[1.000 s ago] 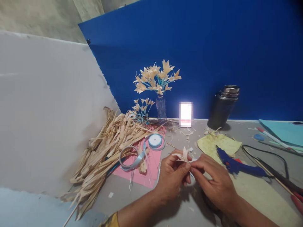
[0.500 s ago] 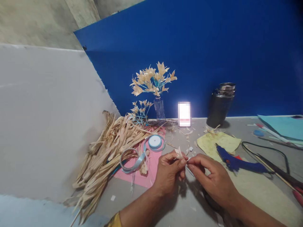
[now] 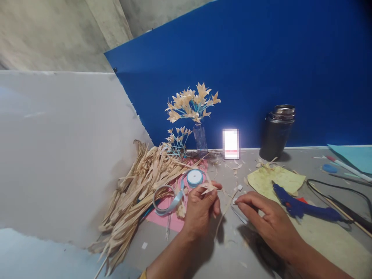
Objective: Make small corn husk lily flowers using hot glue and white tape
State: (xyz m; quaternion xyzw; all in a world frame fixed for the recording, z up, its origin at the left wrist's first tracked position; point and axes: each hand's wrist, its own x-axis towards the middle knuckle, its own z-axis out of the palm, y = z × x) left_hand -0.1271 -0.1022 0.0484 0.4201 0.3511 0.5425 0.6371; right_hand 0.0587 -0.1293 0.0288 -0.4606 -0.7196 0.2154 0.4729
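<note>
Hands have parted. Left hand (image 3: 200,207) fingers pinch the small husk flower (image 3: 208,188) above the surface (image 3: 203,255); right hand (image 3: 269,223) lowered, fingers loosely together, touching scraps. Thin petals could tear under that pinch.

My left hand (image 3: 200,207) pinches a small pale husk flower (image 3: 208,188), petals spread upward, its thin stem (image 3: 222,215) slanting down toward the table.

Two bare forearms come in from the bottom edge of the view, both uncovered from wrist to where they leave the picture. The left hand (image 3: 200,209) and right hand (image 3: 266,219) wear no gloves, rings or watch. A scrap of yellow sleeve (image 3: 143,275) shows on the left arm.
</note>
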